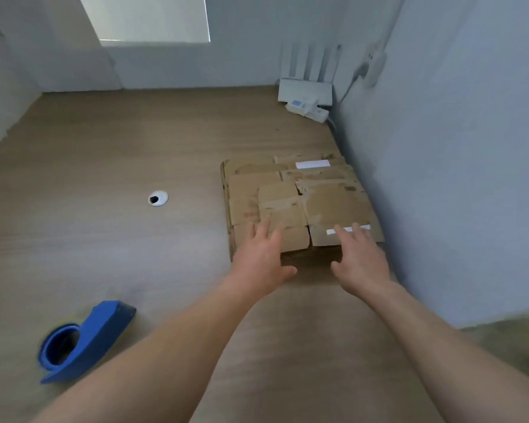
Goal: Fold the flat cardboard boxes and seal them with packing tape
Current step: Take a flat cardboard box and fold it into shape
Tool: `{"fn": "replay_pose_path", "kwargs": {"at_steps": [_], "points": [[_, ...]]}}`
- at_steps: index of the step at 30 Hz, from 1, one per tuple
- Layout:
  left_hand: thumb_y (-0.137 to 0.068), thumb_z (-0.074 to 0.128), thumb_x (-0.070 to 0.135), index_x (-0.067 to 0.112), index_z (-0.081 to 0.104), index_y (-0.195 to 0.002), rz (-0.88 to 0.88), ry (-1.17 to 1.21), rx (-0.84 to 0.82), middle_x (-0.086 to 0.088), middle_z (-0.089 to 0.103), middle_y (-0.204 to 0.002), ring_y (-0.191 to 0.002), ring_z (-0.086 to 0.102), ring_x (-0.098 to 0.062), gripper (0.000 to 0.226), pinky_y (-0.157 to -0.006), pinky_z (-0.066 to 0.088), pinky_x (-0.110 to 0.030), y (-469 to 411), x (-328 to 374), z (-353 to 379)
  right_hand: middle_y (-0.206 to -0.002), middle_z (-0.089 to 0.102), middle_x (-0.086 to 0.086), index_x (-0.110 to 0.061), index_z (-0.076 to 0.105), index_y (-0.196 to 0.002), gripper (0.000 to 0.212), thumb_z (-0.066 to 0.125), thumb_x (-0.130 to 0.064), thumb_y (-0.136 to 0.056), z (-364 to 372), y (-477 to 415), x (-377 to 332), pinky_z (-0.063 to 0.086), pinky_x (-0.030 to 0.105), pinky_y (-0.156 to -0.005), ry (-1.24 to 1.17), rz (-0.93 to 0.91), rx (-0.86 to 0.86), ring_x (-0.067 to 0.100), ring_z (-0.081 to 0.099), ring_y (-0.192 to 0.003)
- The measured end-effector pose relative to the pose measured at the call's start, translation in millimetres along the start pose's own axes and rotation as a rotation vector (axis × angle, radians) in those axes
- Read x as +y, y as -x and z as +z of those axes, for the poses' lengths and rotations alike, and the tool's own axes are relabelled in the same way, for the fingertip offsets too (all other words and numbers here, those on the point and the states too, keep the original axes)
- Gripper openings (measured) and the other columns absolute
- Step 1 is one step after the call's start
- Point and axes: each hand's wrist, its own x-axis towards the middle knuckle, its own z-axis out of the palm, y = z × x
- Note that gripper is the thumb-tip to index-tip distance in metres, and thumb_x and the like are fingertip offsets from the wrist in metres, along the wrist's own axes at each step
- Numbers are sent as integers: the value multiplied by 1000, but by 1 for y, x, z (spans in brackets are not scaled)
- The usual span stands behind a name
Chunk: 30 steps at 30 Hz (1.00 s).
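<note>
A stack of flat brown cardboard boxes (290, 190) lies on the wooden table toward the right, close to the wall. Two of the boxes carry white labels. My left hand (261, 259) reaches over the stack's near left corner with its fingers straight and spread. My right hand (359, 259) is stretched out over the near right corner, fingers straight, fingertips by a white label. Neither hand holds anything. A blue tape dispenser (83, 341) lies on the table at the near left, well away from both hands.
The wooden table (119, 154) has a round cable hole (158, 198) left of the stack. A white router with antennas (306, 90) and a small white box (307, 108) sit in the far right corner. A grey partition wall (455, 178) runs along the right.
</note>
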Motion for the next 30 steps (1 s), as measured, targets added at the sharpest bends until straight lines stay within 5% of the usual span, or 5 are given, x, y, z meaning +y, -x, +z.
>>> {"fn": "replay_pose_path", "kwargs": {"at_steps": [9, 14, 21, 26, 30], "points": [[-79, 74, 57, 32, 5, -156, 26, -142, -128, -5, -17, -164, -146, -4, -53, 106, -115, 19, -68, -72, -2, 29, -163, -22, 14, -37, -8, -155, 112, 77, -40, -81, 20, -50, 35, 15, 55, -121, 36, 252, -102, 45, -1, -151], [-84, 72, 50, 31, 10, -156, 34, -50, -108, 0, -7, -165, -148, -1, -49, 97, -120, 16, -61, -76, -6, 29, -164, 2, 16, -35, 4, -157, 109, 78, -40, -76, 25, -53, 44, 28, 49, -118, -69, 291, -60, 41, 28, -144], [-78, 79, 46, 32, 26, -152, -12, 285, 42, 11, 10, -162, -151, 10, -25, 93, -120, 22, -50, -45, -3, 9, -154, 23, 13, -30, 25, -154, 98, 78, -42, -72, 7, -21, 40, 28, 44, -114, -210, 181, 161, 37, 30, -136], [-88, 69, 26, 23, 34, -151, 14, 489, 245, 4, 32, -154, -140, 33, -17, 72, -116, 34, -39, 4, 11, -10, -131, 47, 15, -17, 54, -140, 61, 62, -39, -84, -14, 14, 28, 35, 32, -99, -426, -41, 451, 32, 44, -120], [-87, 54, 5, 18, 52, -101, -38, 542, 466, 0, 54, -100, -91, 53, -21, 19, -74, 38, -27, 52, 25, -28, -117, 57, 13, -11, 71, -120, 40, 50, -18, -87, -37, 36, 10, 40, 28, -95, -591, -171, 583, 30, 55, -109]]}}
